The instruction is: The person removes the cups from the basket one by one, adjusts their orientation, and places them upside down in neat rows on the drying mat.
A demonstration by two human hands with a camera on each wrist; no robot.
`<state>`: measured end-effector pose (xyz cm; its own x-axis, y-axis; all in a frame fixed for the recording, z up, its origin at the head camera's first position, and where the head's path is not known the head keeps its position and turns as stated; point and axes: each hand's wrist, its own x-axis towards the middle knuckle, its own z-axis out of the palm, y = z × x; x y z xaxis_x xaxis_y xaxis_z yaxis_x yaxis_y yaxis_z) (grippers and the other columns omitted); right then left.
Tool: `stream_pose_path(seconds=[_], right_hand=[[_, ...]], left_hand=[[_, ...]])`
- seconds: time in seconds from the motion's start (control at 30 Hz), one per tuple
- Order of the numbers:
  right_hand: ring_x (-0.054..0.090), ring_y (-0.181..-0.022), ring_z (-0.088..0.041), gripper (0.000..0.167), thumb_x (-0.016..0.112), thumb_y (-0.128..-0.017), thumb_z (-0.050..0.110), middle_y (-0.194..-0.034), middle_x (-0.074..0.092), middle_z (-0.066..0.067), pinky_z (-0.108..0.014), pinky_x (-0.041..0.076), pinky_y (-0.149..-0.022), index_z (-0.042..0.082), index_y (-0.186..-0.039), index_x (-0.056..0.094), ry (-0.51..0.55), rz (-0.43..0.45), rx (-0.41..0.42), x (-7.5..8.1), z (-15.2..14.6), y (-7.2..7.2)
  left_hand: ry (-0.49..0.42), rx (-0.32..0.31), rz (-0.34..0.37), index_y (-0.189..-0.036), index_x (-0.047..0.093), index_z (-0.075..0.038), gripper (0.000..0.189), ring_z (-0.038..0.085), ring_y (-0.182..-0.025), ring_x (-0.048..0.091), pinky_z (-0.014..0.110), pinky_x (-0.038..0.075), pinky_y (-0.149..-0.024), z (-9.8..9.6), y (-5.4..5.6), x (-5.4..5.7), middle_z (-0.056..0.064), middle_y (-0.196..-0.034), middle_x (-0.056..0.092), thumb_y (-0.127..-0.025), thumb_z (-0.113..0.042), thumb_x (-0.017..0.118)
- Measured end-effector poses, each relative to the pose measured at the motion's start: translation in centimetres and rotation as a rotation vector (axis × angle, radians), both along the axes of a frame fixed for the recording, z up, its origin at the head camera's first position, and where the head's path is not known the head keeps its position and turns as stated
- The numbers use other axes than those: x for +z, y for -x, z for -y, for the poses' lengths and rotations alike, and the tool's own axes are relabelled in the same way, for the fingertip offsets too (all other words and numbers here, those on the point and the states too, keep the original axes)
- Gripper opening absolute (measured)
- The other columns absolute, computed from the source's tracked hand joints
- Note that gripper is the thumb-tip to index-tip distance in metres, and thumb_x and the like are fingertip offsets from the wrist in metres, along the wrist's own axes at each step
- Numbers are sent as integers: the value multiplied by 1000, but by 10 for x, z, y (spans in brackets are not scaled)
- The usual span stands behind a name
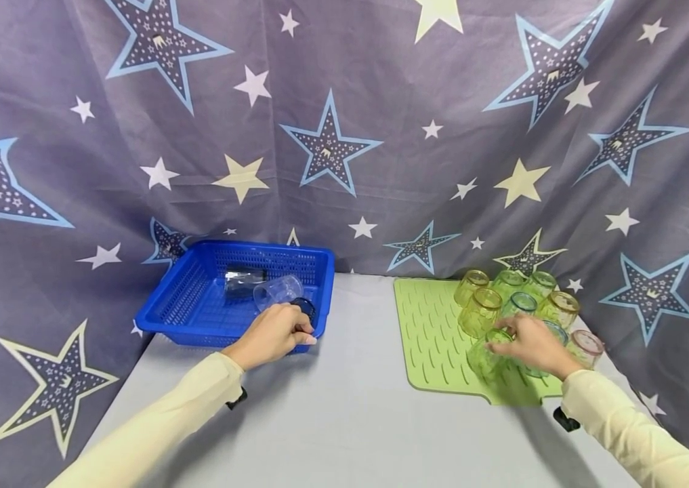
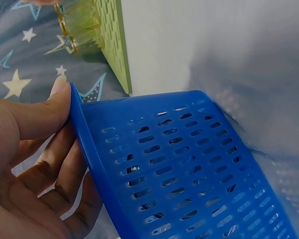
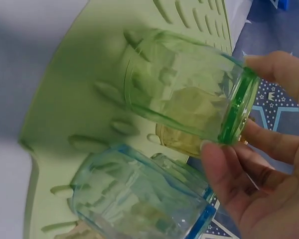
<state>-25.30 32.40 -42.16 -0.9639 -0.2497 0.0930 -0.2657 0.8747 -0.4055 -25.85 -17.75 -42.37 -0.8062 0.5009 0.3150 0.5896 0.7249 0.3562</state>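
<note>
In the head view, my left hand (image 1: 274, 335) is at the near right corner of a blue plastic basket (image 1: 198, 337). The left wrist view shows its thumb and fingers gripping the basket's rim (image 2: 82, 132). Inside lie a dark glass (image 1: 240, 281), a clear glass (image 1: 277, 291) and a dark-rimmed one (image 1: 304, 307), partly hidden by the hand. My right hand (image 1: 533, 346) holds a green glass (image 3: 184, 84) by its thick-edged end, over a light green mat (image 1: 426, 339). Beside it in the right wrist view stands a blue-tinted glass (image 3: 134, 189).
Several more tinted glasses stand close together on the mat, among them a yellow one (image 1: 479, 315), a blue-rimmed one (image 1: 522, 303) and a pink-rimmed one (image 1: 586, 344). A grey star-patterned curtain (image 1: 332, 224) hangs behind the white table (image 1: 356, 407).
</note>
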Motion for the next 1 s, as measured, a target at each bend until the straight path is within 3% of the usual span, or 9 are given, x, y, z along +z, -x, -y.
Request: stream_pose_path(seconds=[0.13,0.27,0.33,0.5,0.67,0.73,0.8,0.9,1.0], right_hand=[[57,-82,-20,57,85,-85,34,-111,65,-19,-49,54,-75,-3,-124,69,-29,-26,1,1,-5,2],[51,-65,-16,56,83,-87,32,-114,64,-23,-48,54,-75,-5,-127,68,-20,-11,-4,1,-8,3],[48,-64,-16,58,83,-88,33,-114,63,-24,-48,53,-74,-6,-127,67,-23,-8,-11,0,-8,3],[53,-82,-22,59,83,-87,34,-111,62,-24,-48,54,-72,-7,-125,68,-56,-46,-14,-2,-7,4],[42,-55,-13,58,83,-87,32,-116,65,-27,-39,49,-58,-7,-127,67,-36,-19,-20,-2,-6,6],[41,-53,-14,58,82,-88,32,-118,66,-30,-41,50,-59,-7,-127,67,-37,-13,-14,-2,-6,6],[51,-61,-21,59,82,-88,36,-121,65,-30,-49,53,-68,-6,-127,67,-42,-19,-16,-2,-5,5],[61,-95,-40,63,79,-90,44,-125,63,-31,-64,49,-88,-5,-127,68,-38,-54,-32,1,-4,4],[61,-106,-44,60,73,-95,47,-124,63,-29,-68,45,-91,-4,-126,68,-5,-106,-59,4,-2,5]], left_hand=[[6,0,-1,-89,81,-14,10,12,-79,65,36,56,-73,0,0,1,-6,-85,70,-87,-23,85],[8,5,-4,-89,81,-14,10,13,-79,65,36,56,-73,-1,-1,-1,-6,-85,70,-86,-23,85],[9,12,-1,-89,81,-14,10,13,-79,65,36,57,-73,-1,-2,-1,-6,-85,70,-86,-24,85],[8,21,0,-89,81,-14,10,13,-79,66,36,57,-73,-1,-2,-2,-6,-85,70,-86,-23,85],[4,21,5,-89,81,-14,10,13,-79,66,35,57,-73,-1,-3,-1,-5,-86,71,-87,-22,85],[4,20,4,-89,81,-14,9,13,-79,66,35,57,-72,-1,-3,-1,-5,-85,71,-87,-22,85],[6,23,11,-89,81,-14,10,12,-78,66,35,57,-72,-1,-3,-1,-5,-86,71,-87,-22,85],[10,27,20,-90,81,-14,10,11,-79,66,34,56,-72,-1,-3,-1,-6,-86,71,-87,-23,85],[5,27,30,-91,81,-14,10,11,-79,66,33,57,-73,-2,-3,-1,-6,-87,71,-87,-23,85]])
